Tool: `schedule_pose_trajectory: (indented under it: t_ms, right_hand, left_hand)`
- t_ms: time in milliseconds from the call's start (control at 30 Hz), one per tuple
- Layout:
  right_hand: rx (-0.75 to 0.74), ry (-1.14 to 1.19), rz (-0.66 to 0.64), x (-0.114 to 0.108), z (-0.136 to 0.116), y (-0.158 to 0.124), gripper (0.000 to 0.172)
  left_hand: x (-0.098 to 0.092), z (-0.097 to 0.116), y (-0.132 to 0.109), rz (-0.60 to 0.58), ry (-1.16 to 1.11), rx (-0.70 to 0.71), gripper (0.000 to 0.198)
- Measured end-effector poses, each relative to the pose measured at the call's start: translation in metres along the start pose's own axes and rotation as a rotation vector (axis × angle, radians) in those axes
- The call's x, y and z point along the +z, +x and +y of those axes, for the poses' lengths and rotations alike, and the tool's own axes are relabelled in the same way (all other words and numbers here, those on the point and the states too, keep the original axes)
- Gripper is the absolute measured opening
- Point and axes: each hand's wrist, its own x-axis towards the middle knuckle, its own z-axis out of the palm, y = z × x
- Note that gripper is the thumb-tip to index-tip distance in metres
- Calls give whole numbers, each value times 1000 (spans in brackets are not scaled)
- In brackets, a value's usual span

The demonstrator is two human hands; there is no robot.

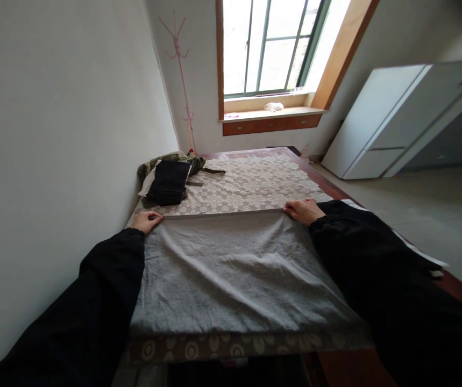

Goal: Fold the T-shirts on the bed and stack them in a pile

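Note:
A grey cloth garment (pixel 231 269), perhaps a shirt, lies spread over the near part of the table, with soft creases running across it. Its far edge is pulled straight between my two hands. My left hand (pixel 147 221) pinches the far left corner, close to the wall. At the far right corner, my right hand (pixel 304 210) is closed on the same edge. The cloth hides what lies directly under it. Both of my sleeves are black and partly cover the garment's sides.
A patterned tablecloth (pixel 250 183) covers the wooden table. Folded dark clothing (pixel 169 183) rests at the far left, by the wall (pixel 73 107). More black and white cloth (pixel 408 242) lies at the right edge. Beyond stand a pink coat rack (pixel 182 75) and a white refrigerator (pixel 379 118).

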Motion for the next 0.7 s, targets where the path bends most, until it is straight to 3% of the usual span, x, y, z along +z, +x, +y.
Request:
schedule_pose_trajectory:
  t_ms: [167, 400, 467, 567, 700]
  right_hand:
    - [65, 30, -5, 3, -2, 4, 22]
    - [54, 18, 108, -2, -12, -2, 23]
    - [55, -4, 142, -8, -20, -8, 21]
    - [37, 41, 240, -25, -34, -35, 30]
    - [31, 266, 204, -46, -46, -127, 30]
  left_hand:
    - [2, 1, 5, 46, 24, -34, 36]
    - [3, 8, -1, 76, 27, -56, 32]
    - [-2, 15, -10, 103, 34, -49, 40]
    - [-17, 33, -44, 121, 11, -19, 54]
    - [-42, 57, -141, 129, -58, -38, 39]
